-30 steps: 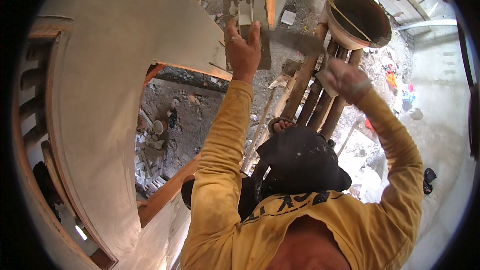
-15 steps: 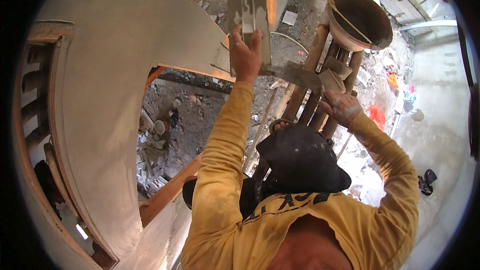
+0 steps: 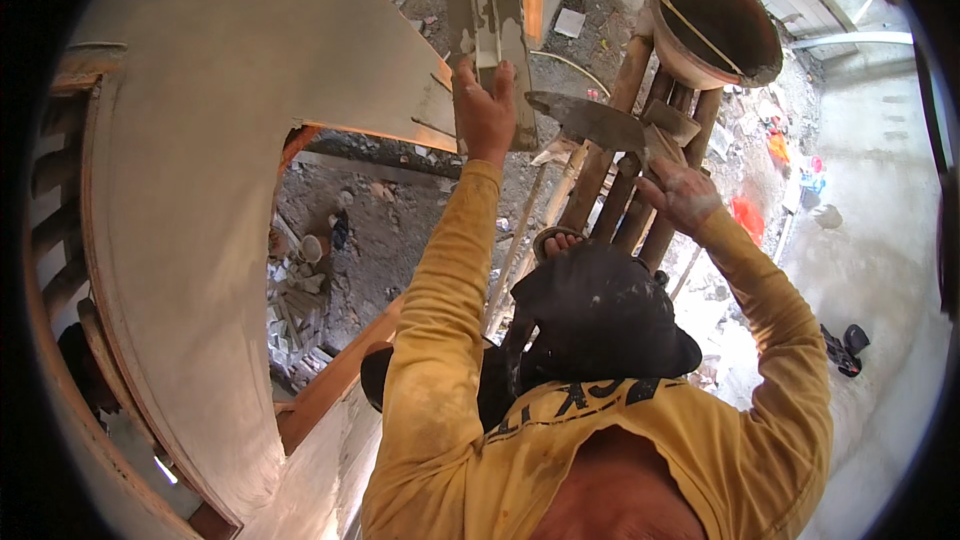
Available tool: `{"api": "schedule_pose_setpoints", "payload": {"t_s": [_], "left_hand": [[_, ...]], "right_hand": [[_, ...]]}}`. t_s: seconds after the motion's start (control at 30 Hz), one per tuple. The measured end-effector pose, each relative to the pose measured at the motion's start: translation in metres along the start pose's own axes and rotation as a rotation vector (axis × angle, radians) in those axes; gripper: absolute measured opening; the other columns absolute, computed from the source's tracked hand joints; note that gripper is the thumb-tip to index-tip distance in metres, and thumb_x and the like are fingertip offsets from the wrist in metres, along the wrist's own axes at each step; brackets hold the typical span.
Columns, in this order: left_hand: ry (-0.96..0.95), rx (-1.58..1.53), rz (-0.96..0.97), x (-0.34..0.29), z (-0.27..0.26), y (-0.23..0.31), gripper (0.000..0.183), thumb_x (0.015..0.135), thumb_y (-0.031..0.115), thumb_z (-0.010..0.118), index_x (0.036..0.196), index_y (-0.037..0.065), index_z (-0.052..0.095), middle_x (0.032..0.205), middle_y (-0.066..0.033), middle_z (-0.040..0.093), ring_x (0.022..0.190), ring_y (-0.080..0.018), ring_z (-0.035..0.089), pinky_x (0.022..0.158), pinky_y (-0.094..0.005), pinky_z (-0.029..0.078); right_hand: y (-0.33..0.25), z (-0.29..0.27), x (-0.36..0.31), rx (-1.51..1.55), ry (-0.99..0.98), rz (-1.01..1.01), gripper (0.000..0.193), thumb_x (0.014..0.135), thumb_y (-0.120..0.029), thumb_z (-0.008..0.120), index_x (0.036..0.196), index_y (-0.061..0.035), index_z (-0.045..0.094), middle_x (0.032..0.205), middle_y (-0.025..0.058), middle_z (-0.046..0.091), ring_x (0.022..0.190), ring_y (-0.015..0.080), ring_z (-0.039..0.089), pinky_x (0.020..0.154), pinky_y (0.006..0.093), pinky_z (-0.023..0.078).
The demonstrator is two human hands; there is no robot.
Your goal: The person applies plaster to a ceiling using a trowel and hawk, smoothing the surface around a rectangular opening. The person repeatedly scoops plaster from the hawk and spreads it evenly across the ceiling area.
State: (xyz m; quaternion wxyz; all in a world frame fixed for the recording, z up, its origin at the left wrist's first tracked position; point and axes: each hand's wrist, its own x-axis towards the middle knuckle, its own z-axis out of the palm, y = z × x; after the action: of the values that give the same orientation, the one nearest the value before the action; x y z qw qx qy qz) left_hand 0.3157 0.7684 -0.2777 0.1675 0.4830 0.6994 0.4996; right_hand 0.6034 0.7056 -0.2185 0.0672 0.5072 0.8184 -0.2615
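Observation:
My left hand (image 3: 486, 112) grips the handle of a long rectangular plastering float (image 3: 515, 35), its face smeared with wet grey mortar. Closed around the handle of a trowel (image 3: 596, 124) is my right hand (image 3: 684, 192). The trowel's blade points left, and its tip lies at the float's right edge; whether they touch I cannot tell. Beyond my right hand, a round bucket (image 3: 690, 52) with a yellowish cord handle stands on bamboo poles (image 3: 632, 75). Its inside is dark and coated with mortar.
A smooth plastered wall (image 3: 215, 190) fills the left, with an opening edged by an orange wooden frame (image 3: 340, 375). Rubble (image 3: 385, 240) covers the ground below the poles. My foot (image 3: 562, 242) rests on the poles. Another grey wall (image 3: 870, 220) stands at the right.
The trowel blade has swung upward at its tip, so it slants more toward the float's edge. Both hands keep their grips. The whole view has shifted slightly.

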Motion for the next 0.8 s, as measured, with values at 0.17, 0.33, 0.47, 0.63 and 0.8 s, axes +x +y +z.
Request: {"api": "schedule_pose_setpoints", "payload": {"t_s": [0.17,0.33,0.47,0.63,0.8], "left_hand": [[-0.030,0.055,0.025,-0.001,-0.008,-0.001,0.057,0.090,0.038,0.063,0.118,-0.009,0.048,0.107,-0.0267,0.058,0.099,-0.0396,0.059,0.084,-0.0431,0.048],[-0.074,0.098,0.032,-0.014,-0.021,0.006,0.060,0.090,0.040,0.062,0.121,-0.009,0.047,0.109,-0.0277,0.059,0.101,-0.0393,0.060,0.084,-0.0426,0.048],[-0.229,0.143,-0.133,-0.023,-0.029,0.019,0.063,0.090,0.042,0.060,0.124,-0.009,0.045,0.113,-0.0298,0.058,0.105,-0.0403,0.059,0.087,-0.0424,0.048],[-0.279,0.077,-0.099,-0.040,-0.034,-0.002,0.068,0.089,0.046,0.061,0.124,-0.010,0.046,0.113,-0.0313,0.059,0.104,-0.0411,0.060,0.088,-0.0423,0.048],[-0.390,0.217,0.010,-0.054,-0.051,0.002,0.068,0.087,0.045,0.064,0.123,-0.010,0.047,0.109,-0.0302,0.061,0.101,-0.0406,0.062,0.084,-0.0444,0.049]], "right_hand": [[0.013,0.017,-0.027,0.056,-0.137,-0.057,0.041,0.091,-0.045,0.053,0.105,-0.0064,0.055,0.087,0.0210,0.065,0.085,0.0414,0.063,0.075,0.0501,0.049],[-0.002,-0.023,0.001,0.146,0.113,0.148,0.041,0.092,-0.041,0.051,0.115,-0.0065,0.053,0.104,0.0204,0.063,0.096,0.0392,0.061,0.083,0.0481,0.047],[0.003,0.016,0.017,0.026,0.296,0.071,0.045,0.090,-0.035,0.053,0.128,-0.0107,0.048,0.109,0.0163,0.058,0.102,0.0360,0.059,0.083,0.0469,0.048],[0.017,0.058,0.042,-0.157,0.394,-0.130,0.048,0.086,-0.023,0.059,0.132,-0.0135,0.046,0.098,0.0156,0.057,0.097,0.0358,0.059,0.081,0.0466,0.048],[0.044,0.032,0.087,0.014,0.602,0.120,0.049,0.087,-0.021,0.058,0.133,-0.0117,0.045,0.103,0.0163,0.059,0.096,0.0351,0.061,0.082,0.0443,0.049]]}}
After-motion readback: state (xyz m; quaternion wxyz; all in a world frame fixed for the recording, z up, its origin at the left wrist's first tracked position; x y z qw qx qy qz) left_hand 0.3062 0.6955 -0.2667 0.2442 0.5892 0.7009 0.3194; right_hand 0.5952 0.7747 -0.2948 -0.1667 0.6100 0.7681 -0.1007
